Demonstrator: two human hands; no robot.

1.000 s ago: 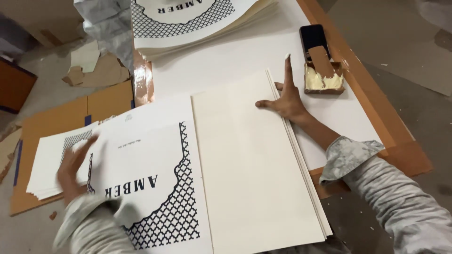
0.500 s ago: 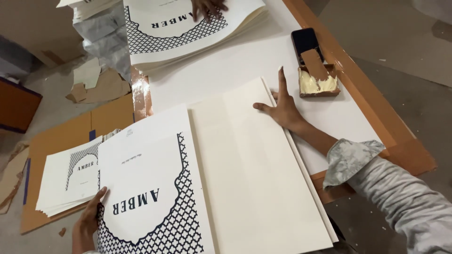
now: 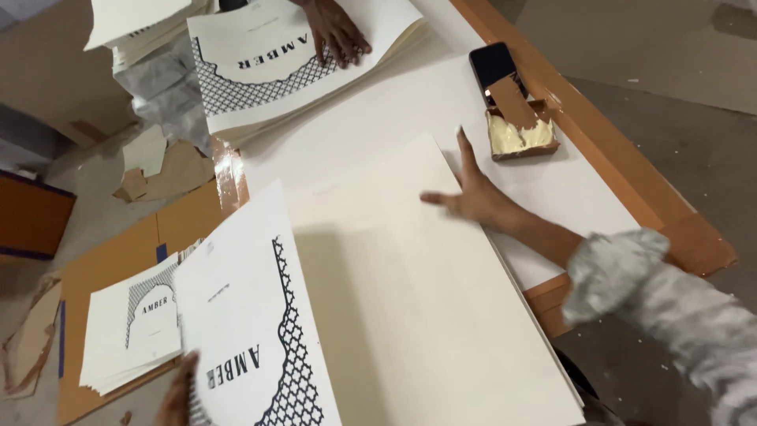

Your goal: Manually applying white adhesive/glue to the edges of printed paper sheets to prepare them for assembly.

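I am looking down at a large cream-white printed sheet with a black lattice border and an arched blank panel (image 3: 252,315), which is lifting off the table's lower left with its long axis running from the near edge up and away. My left hand (image 3: 180,394) is sitting at that sheet's near-left corner, mostly cut off by the frame edge, so I cannot tell whether its fingers are pinching the paper or only pushing under it. The sheet is lying directly right of and above that hand, making the left hand the nearer one.

My right hand (image 3: 473,197) is pressing flat, fingers spread apart and gripping nothing, on the far right part of a tall stack of plain cream sheets (image 3: 426,315); the printed sheet's inner edge is meeting this stack along its left side.

Left of the lifted sheet, a smaller pile of printed cream sheets (image 3: 126,331) is resting on a brown cardboard panel (image 3: 110,260). At the far side, another person's hand (image 3: 335,31) is resting on a second stack of lattice-printed sheets (image 3: 268,71). Near the table's orange-brown wooden edge (image 3: 607,150), a small tray of pale yellow paste (image 3: 520,136) is holding a brown spreader, just beside a black phone (image 3: 490,61).
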